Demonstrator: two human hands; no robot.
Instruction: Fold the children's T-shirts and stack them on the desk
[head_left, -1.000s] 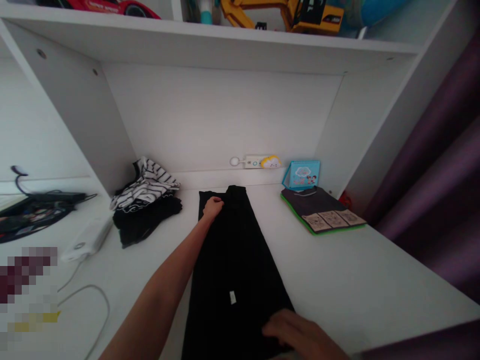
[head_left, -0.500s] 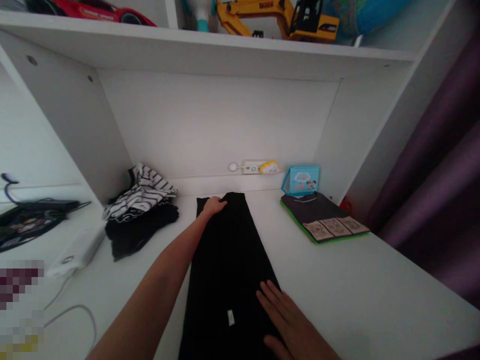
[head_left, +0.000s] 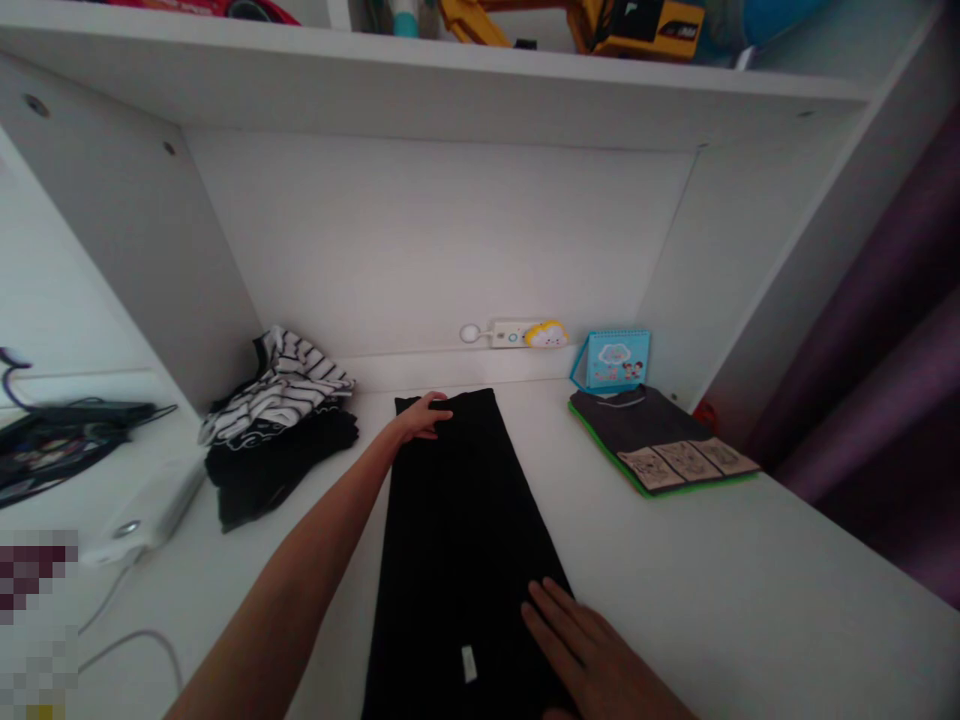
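A long black garment (head_left: 465, 520), folded into a narrow strip, lies on the white table with a small white tag (head_left: 469, 664) near its close end. Whether it is trousers or a top I cannot tell. At its far end my left hand (head_left: 424, 417) rests on the cloth, fingers apart and not gripping. My right hand (head_left: 592, 645) lies flat over the right edge nearer to me, fingers stretched out; its lower part runs out of view.
On the left sit a crumpled striped shirt (head_left: 289, 385) and dark clothes (head_left: 281, 465), beside a white power adapter (head_left: 146, 515) with a cable. Folded shirts (head_left: 660, 445) lie at right before a blue desk calendar (head_left: 615, 360). A shelf (head_left: 450, 85) with toys overhangs the table.
My left hand has loosened its hold on the garment's far end, and its fingers have spread. My right hand stays flat on the cloth. The view has shifted slightly.
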